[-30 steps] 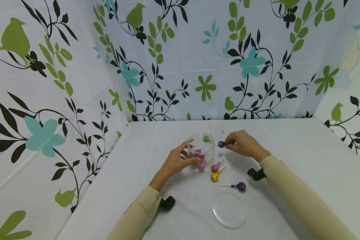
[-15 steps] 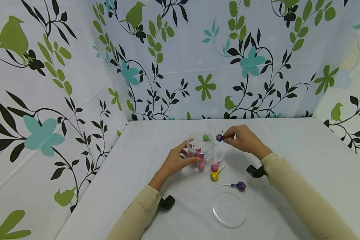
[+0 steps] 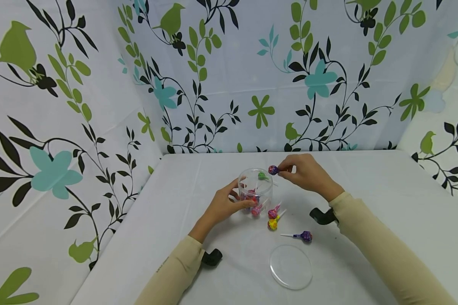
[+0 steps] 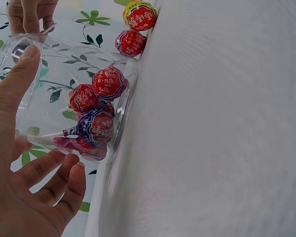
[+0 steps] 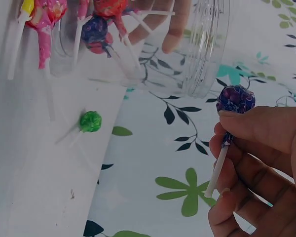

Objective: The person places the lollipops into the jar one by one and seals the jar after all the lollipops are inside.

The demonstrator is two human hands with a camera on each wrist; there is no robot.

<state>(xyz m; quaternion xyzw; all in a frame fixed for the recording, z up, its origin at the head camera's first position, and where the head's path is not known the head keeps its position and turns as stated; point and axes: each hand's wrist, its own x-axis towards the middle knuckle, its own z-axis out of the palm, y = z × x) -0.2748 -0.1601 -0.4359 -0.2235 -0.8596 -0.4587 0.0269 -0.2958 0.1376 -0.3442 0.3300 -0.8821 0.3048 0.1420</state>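
Note:
A clear round jar (image 3: 265, 190) stands on the white table with several wrapped lollipops (image 4: 96, 126) in its bottom. My left hand (image 3: 222, 205) grips its left side, thumb in front and fingers round the back. Beside the jar's rim, at its upper right, my right hand (image 3: 309, 174) pinches a purple lollipop (image 5: 236, 100) just below the candy. The candy end points toward the jar; its white stick slants across the curled fingers in the right wrist view. A green lollipop (image 5: 91, 122) lies on the table behind the jar.
Right of the jar lie a pink lollipop (image 3: 273, 212) and a yellow lollipop (image 3: 272, 224), touching or nearly so. Closer to me are another purple lollipop (image 3: 306, 236) and a clear round lid (image 3: 291, 287). Patterned cloth (image 3: 229, 84) hangs behind and beside the table.
My right hand has risen and moved left with the purple lollipop, from the jar's right side to near its rim. The left hand and jar stay in place.

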